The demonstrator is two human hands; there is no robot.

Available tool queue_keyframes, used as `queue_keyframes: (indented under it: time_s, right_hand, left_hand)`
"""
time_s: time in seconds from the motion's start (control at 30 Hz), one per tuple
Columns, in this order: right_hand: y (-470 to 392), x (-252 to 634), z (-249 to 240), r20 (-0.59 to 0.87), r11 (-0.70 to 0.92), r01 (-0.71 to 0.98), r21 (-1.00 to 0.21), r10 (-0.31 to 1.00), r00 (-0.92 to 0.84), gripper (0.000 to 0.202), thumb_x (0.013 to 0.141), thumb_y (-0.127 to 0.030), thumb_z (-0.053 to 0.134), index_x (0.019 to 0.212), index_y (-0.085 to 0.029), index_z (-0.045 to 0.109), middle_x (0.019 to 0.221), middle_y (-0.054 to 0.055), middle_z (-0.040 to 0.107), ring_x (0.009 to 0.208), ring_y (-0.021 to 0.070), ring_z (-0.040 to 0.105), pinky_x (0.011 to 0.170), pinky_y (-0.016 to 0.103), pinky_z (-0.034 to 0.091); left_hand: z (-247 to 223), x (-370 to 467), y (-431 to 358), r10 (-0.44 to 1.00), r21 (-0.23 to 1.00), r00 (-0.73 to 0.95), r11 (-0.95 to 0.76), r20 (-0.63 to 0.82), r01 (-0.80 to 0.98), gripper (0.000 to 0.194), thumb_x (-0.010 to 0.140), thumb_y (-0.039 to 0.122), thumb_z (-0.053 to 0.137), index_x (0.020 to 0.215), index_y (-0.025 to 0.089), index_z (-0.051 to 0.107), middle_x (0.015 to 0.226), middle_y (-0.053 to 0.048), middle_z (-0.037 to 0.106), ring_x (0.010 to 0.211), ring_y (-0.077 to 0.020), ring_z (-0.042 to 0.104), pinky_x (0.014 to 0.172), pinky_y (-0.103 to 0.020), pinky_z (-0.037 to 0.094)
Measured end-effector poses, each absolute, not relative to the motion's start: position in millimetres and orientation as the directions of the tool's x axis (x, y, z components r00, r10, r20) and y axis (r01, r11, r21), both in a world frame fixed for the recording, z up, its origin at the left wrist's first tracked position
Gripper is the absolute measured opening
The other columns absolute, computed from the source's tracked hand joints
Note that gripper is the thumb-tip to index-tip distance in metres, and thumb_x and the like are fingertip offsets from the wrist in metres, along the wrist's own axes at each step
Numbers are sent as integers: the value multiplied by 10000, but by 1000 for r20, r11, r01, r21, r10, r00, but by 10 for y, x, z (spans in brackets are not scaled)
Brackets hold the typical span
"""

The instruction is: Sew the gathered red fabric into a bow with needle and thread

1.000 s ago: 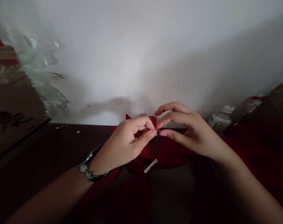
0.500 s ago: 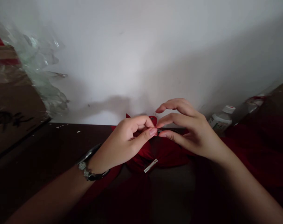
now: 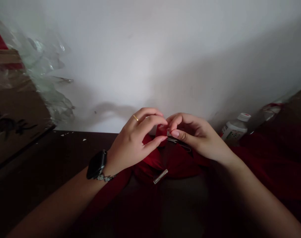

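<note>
Where the left hand (image 3: 134, 142) and right hand (image 3: 202, 135) face each other: fingertips nearly meet; the step in hand appears to be fine, two-handed handling of something too small and blurred to identify.
Left hand: thumb and forefinger spread, with a visible gap; contact with the red piece (image 3: 161, 132) cannot be confirmed.
Right hand: thumb and forefinger drawn close together; whether they pinch anything cannot be told.
Red piece: spool-like in outline, seen between the left fingers and partly covered by them.
Pale item (image 3: 172, 140): thin, just below the right fingertips; form unclear.
Fingertip gap: the next move, judged from this pose, calls for steady wrists and a light touch in dim light.
Red fabric (image 3: 182, 162): folded on the worktop (image 3: 66, 155), below the fingertips.
Clip (image 3: 160, 176): slim, silvery, at the fabric's near edge, apart from both hands.
Bottle (image 3: 236, 129): beyond the right hand and to its right; white cap (image 3: 244, 116) on, contents indistinct.
Cardboard box (image 3: 16, 109): well left of the left hand; interior not shown, clear plastic (image 3: 48, 62) along the side toward the hands.
</note>
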State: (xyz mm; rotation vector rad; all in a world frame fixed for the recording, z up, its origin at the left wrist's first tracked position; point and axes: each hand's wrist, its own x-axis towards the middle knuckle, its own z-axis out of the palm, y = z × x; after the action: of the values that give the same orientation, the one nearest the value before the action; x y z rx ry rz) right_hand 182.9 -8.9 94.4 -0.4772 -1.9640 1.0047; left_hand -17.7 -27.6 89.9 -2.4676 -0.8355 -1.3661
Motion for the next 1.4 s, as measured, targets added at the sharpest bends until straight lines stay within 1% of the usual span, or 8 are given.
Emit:
queue_keyframes:
  time_s: [0.13,0.3,0.47,0.67,0.87,1.17,1.3,1.4]
  right_hand:
    - [-12,1737,803,348,283,-208,-936,670,-656,117,880,-254,615,842,-172,542,836,-2,586,755,88,603,724,230,504]
    - [15,1676,721,143,-85,-244,-966,612,-778,207,858,-316,630,876,-190,467,694,-30,604,535,82,616,543,207,499]
    - [24,1683,731,29,-191,-188,-963,624,-781,273,794,-307,691,857,-190,453,562,-58,532,400,12,291,384,137,188]
    - [66,1698,709,31,-96,-130,-987,677,-735,247,806,-328,676,845,-184,479,523,-93,388,452,33,227,418,165,149]
    - [39,1699,736,97,118,-14,-993,745,-660,162,844,-280,604,853,-166,488,577,-74,419,491,44,341,440,163,228]
    - [34,1694,748,140,200,21,-980,753,-643,176,862,-311,575,853,-176,463,542,-91,405,476,57,341,455,193,235]
    - [26,1674,760,234,343,64,-937,754,-614,151,901,-307,503,841,-181,445,546,-82,435,504,70,378,519,214,287]
    - [8,1663,756,334,464,91,-881,747,-574,135,915,-297,478,852,-183,442,555,-80,437,524,79,399,555,228,321]
  left_hand:
    - [901,-189,-268,117,-222,510,-801,852,555,167,805,147,693,956,212,665,1032,-54,640,970,-184,591,863,-324,503]
    - [931,-213,-266,137,-220,575,-833,806,508,105,845,156,645,885,244,686,946,-3,727,927,-182,629,849,-342,501]
    - [899,-251,-184,116,-246,696,-884,708,397,116,860,144,599,828,236,663,931,5,735,981,-181,612,854,-319,505]
    - [851,-242,-163,104,-323,772,-867,627,379,130,874,149,561,800,204,652,931,-25,721,876,-165,611,827,-298,525]
    - [867,-227,-184,51,-424,789,-821,612,383,201,904,122,529,758,167,660,875,-48,731,810,-160,624,759,-280,543]
    - [891,-253,-190,49,-542,815,-723,578,428,225,920,103,491,802,150,677,835,-60,734,714,-179,607,632,-302,492]
    - [864,-247,-175,90,-465,773,-753,628,466,213,929,147,498,811,166,674,828,-55,729,728,-167,613,665,-292,484]
    - [836,-226,-177,271,-183,641,-815,718,549,155,923,179,524,857,174,664,848,-38,719,770,-148,619,717,-273,490]
